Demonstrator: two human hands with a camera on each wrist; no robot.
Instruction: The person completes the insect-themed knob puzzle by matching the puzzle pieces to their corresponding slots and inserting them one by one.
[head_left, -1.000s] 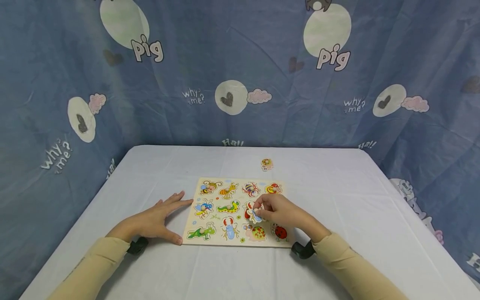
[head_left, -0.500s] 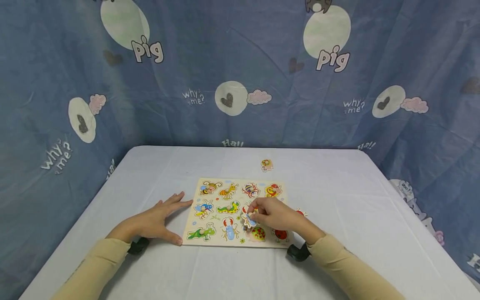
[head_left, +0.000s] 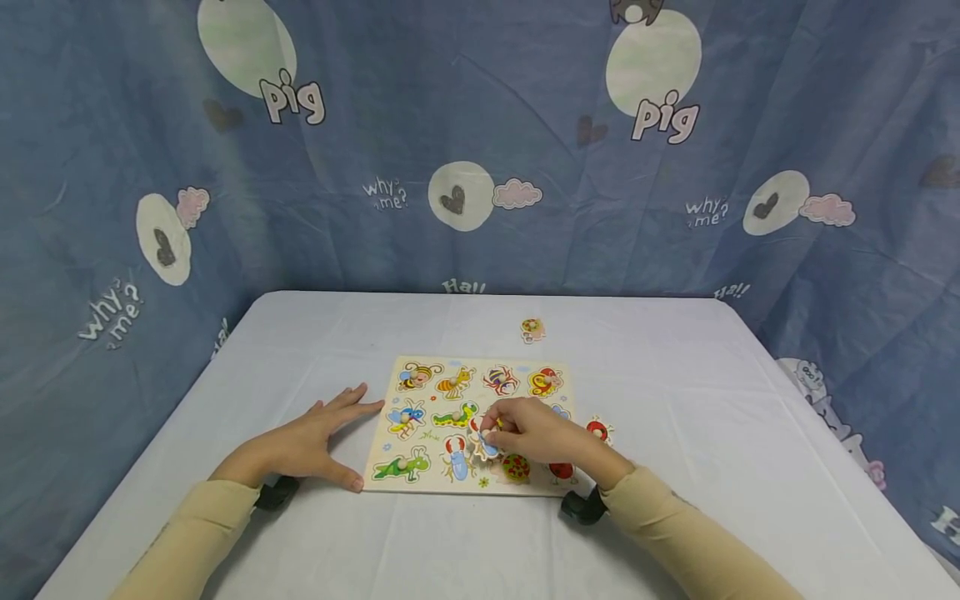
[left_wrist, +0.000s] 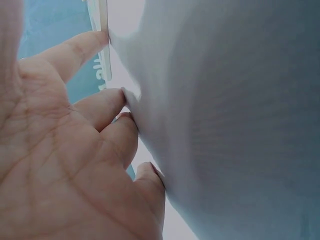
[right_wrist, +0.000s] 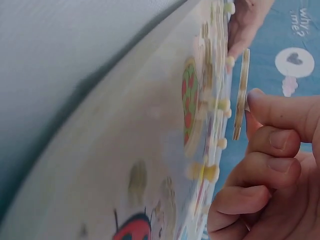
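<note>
A wooden knob puzzle board [head_left: 442, 441] with insect pictures lies on the white table. Between thumb and forefinger, my right hand [head_left: 528, 432] pinches a blue and red beetle puzzle piece [head_left: 486, 448] over the lower middle of the board. Edge-on in the right wrist view, that piece [right_wrist: 242, 95] stands off from the board face. To its left is the printed blue beetle recess [head_left: 456, 458], and the snail picture [head_left: 516, 468] is under the hand. My left hand [head_left: 311, 442] spreads its straight fingers and thumb against the board's left edge.
Beyond the board's far edge lies a loose snail piece [head_left: 532, 330]. A red ladybug piece [head_left: 598, 429] is just off the board's right side, partly behind the right hand. Several knobbed pieces, such as the green caterpillar [head_left: 456, 415], sit in the board. A blue printed curtain [head_left: 600, 258] hangs behind the table.
My right hand has carried the beetle piece left and slightly nearer me across the board, uncovering the ladybug piece at the right. The left hand stays in place.
</note>
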